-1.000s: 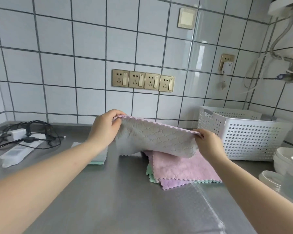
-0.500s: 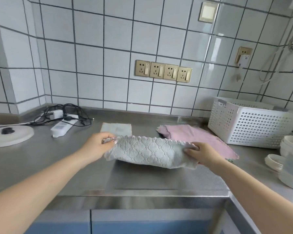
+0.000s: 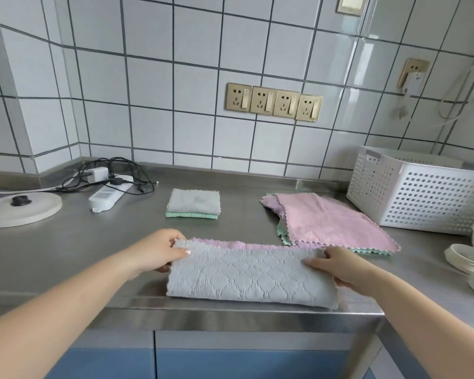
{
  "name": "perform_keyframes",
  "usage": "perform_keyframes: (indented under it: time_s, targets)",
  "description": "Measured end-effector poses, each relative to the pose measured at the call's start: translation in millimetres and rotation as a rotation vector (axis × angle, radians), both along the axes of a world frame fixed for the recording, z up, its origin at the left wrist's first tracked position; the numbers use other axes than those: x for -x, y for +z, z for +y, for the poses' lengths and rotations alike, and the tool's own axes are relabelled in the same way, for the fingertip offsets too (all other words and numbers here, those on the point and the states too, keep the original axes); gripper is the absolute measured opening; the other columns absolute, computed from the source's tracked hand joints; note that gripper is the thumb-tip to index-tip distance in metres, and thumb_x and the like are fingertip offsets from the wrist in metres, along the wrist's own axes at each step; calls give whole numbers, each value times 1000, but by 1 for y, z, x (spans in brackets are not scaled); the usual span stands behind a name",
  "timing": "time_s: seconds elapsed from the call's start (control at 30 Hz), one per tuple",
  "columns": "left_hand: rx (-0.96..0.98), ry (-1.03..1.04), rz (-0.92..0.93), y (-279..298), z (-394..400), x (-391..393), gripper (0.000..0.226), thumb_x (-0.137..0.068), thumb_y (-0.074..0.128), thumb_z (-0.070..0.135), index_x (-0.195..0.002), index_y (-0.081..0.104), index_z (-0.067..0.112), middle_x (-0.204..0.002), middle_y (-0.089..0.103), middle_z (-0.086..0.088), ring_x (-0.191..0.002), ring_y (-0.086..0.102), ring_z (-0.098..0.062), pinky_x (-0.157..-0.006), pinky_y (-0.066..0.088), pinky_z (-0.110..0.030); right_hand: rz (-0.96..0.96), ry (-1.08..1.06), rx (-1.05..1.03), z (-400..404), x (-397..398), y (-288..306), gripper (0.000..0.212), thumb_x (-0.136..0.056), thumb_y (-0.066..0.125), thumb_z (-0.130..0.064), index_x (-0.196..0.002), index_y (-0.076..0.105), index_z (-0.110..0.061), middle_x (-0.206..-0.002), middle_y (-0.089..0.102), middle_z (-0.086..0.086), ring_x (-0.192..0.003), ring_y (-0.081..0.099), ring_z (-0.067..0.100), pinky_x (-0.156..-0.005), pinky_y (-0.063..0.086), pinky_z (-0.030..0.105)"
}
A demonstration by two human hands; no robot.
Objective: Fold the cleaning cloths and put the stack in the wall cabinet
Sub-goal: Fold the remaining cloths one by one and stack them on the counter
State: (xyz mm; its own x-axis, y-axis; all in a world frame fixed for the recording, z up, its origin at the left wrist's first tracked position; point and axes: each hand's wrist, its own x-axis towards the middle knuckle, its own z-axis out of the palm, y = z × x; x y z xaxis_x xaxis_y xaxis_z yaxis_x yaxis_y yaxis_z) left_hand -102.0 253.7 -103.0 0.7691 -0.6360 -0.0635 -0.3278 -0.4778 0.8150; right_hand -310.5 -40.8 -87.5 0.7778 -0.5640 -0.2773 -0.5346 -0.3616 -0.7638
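Down near the front edge of the steel table (image 3: pixel 66 255) lay a grey cloth (image 3: pixel 249 274), folded over lengthwise into a long band with a strip of its pink underside showing along the far edge. The left hand (image 3: pixel 159 253) gripped the cloth's left end, thumb lying on top and the fingers (image 3: pixel 162 268) curled beneath the fold. The right hand (image 3: pixel 337 265) held the right end, its fingers stretched flat across the top layer; the thumb was hidden, so I cannot tell whether it pinched the cloth from below.

Behind the cloth, toward the wall, sat a small stack of folded cloths (image 3: pixel 193 205), grey over green, squared up and well apart from the hands. To the right of it lay a loose pile of unfolded cloths (image 3: pixel 329 220), a pink one on top with green and lilac edges showing beneath. Just beside that pile stood a white perforated basket (image 3: pixel 419 198).

At the far left rested a white power strip (image 3: pixel 107 196) with a tangle of black cables (image 3: pixel 115 173), and a round white base (image 3: pixel 22 210). White dishes (image 3: pixel 465 258) sat at the right edge. Four brass-coloured wall sockets (image 3: pixel 274 102) were set in the white tiles.
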Motion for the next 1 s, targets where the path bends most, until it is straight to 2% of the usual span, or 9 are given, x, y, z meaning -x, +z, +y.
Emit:
perform_keyframes:
  time_s: [0.1,0.3,0.47,0.57,0.67,0.73,0.8,0.9,1.0]
  targets:
    - [16,35,-113,-2,-14,-9,16,-88,61,15,-104,56,14,-72,54,-1,-57,46,-10,-51,35,-19,-16,-15,193,-4,-15,-3,40,-86,66,-35,-68,36,-16,-60,39,-2,-51,37,11,-40,31,16]
    - [18,102,-200,-12,-35,-27,24,-85,64,9,-108,57,7,-63,45,4,-51,40,-11,-45,30,-17,40,-38,365,-13,-34,-10,40,-85,65,-40,-69,40,-13,-64,48,1,-56,48,16,-50,42,25]
    - [-47,116,-202,-21,-43,-42,31,-82,68,11,-110,57,4,-86,60,-7,-72,52,-18,-59,36,-23,63,-45,412,-22,-46,-18,37,-85,65,-40,-70,44,-13,-66,51,1,-58,48,16,-54,41,26]
    - [-133,104,-264,-18,-43,-41,32,-83,67,14,-112,56,6,-95,59,-7,-79,53,-17,-60,37,-19,108,-54,512,-24,-48,-19,23,-88,60,-38,-91,55,-16,-88,62,2,-69,55,17,-57,42,26]
    - [-160,141,-554,-6,-45,-33,35,-87,62,24,-120,56,13,-123,51,-7,-103,55,-23,-87,42,-27,53,-97,770,-21,-46,-11,33,-91,54,-36,-119,54,-19,-120,59,4,-90,62,23,-73,51,32]
    - [-112,72,-696,1,-53,-17,33,-91,56,24,-121,58,13,-125,54,-6,-111,53,-25,-96,38,-30,-64,-68,838,-7,-52,-4,34,-94,50,-33,-125,53,-20,-132,52,5,-98,62,24,-82,51,35]
    - [-166,-99,-738,-1,-69,6,28,-94,48,21,-116,61,10,-121,59,-6,-116,52,-25,-95,38,-29,-99,58,824,17,-65,-2,37,-96,45,-30,-130,51,-21,-140,45,4,-111,57,25,-93,47,37]
    - [-358,-251,-748,-21,-94,33,28,-95,38,21,-110,58,8,-120,57,-7,-117,50,-25,-93,40,-32,53,272,886,58,-89,-19,43,-97,38,-29,-139,40,-21,-152,29,3,-138,31,23,-113,26,43]
    - [-457,-265,-751,-41,-102,43,45,-97,30,27,-140,36,15,-151,32,-3,-141,26,-21,-113,25,-38,130,305,830,77,-97,-45,44,-97,30,-28,-141,33,-26,-154,23,1,-145,15,18,-114,13,52]
